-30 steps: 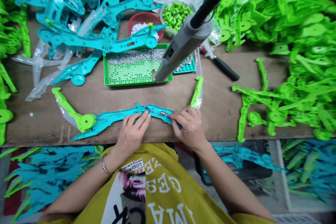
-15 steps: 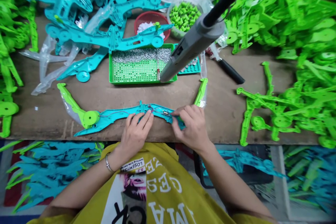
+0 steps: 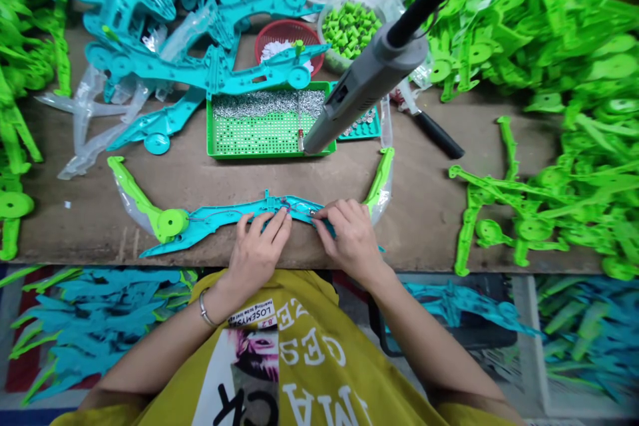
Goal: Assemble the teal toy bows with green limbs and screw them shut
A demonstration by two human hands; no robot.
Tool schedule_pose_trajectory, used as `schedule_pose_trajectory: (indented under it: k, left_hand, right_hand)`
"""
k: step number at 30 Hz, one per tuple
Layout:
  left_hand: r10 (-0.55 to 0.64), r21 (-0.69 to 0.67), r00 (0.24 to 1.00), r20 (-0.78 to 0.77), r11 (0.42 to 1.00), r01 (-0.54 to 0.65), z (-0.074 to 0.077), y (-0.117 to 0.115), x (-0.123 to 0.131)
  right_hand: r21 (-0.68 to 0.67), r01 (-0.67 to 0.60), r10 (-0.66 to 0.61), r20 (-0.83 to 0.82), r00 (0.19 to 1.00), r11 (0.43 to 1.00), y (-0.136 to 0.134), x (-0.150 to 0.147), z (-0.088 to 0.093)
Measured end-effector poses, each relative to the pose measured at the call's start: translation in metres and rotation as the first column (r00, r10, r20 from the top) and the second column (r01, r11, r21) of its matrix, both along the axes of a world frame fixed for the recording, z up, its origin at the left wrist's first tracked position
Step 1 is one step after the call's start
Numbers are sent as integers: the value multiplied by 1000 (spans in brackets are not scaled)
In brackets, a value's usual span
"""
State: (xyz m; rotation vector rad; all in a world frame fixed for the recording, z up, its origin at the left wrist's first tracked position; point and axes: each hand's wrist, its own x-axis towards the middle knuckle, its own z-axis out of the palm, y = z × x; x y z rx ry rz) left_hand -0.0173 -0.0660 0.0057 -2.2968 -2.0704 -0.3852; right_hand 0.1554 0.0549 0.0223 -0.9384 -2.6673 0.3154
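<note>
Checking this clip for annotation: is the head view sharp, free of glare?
Head view: fairly sharp, evenly lit; small glints on the silver parts in the green tray; the grey power tool covers the tray's right corner; the wide lens stretches the left forearm.

The turquoise plastic limb piece (image 3: pixel 214 223) is held on the counter (image 3: pixel 424 233) by the left hand (image 3: pixel 258 256) and the right hand (image 3: pixel 352 238), both palm-down. Thin purple wires (image 3: pixel 284 205) run along it between the hands, and a small metal component (image 3: pixel 312 212) lies just beside the right fingertips (image 3: pixel 319 213). A lime-green wheel-like end (image 3: pixel 172 225) is fixed to the piece, left of the left hand. Ahead of the hands, a green tray (image 3: pixel 269 155) of small metal parts is placed (a grey power tool (image 3: pixel 357 103) hangs over its right corner). Lime-green plastic pieces (image 3: pixel 514 213) are heaped right of the hands.
</note>
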Motion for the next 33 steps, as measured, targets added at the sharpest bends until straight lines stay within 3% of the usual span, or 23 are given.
schedule_pose_trajectory:
  k: [10,14,19,22,27,33]
  left_hand:
    - [25,-128,998,-60,991,-32,8,2,4]
    - [20,-191,997,-80,981,-35,14,5,7]
    - [18,-194,995,-94,980,-36,16,5,10]
    - [15,-160,995,-101,987,-31,14,4,10]
    - [19,-131,996,-88,991,-31,13,5,9]
    - [26,-128,996,-86,991,-37,13,5,11]
  right_hand:
    - [145,-258,229,189,955,955,11,5,-6]
    - [136,-293,269,170,948,946,13,7,1]
    - [-17,-178,175,-112,978,984,14,15,8]
    - [7,-99,98,-220,970,995,10,19,6]
    - [41,-57,63,-171,983,998,0,19,-2]
    - [165,-88,114,-161,980,982,-7,19,-7]
